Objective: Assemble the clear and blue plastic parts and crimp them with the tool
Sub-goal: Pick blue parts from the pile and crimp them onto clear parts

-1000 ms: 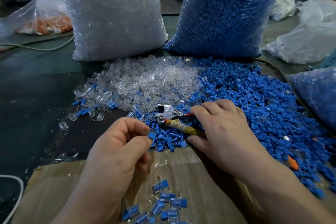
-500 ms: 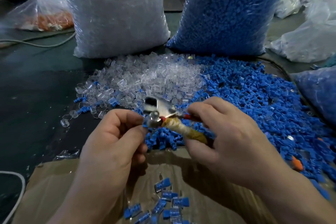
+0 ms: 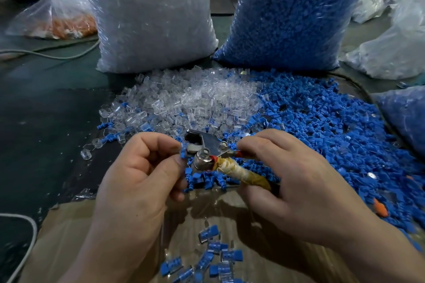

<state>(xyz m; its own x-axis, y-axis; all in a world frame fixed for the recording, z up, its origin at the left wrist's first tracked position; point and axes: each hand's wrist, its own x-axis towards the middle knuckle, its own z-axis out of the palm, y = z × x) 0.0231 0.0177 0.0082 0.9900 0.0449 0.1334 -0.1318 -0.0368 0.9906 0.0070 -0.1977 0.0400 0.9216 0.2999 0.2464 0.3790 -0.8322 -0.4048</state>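
Head view: blue parts pile (image 3: pixel 322 126) and clear parts pile (image 3: pixel 195 99) side by side on worktop (image 3: pixel 46 122); right hand (image 3: pixel 299 186) gripping crimping tool (image 3: pixel 207 147) by its taped handles; left hand (image 3: pixel 138 179) pinching small blue part (image 3: pixel 182 153) at tool's head.

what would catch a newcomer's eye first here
Two big bags stand at the back, the clear-parts bag on the left and the blue-parts bag on the right, with a clear heap and a blue heap before them. Up front, the right hand grips the crimping tool by its taped handle while the left hand pinches a blue part at its metal head.
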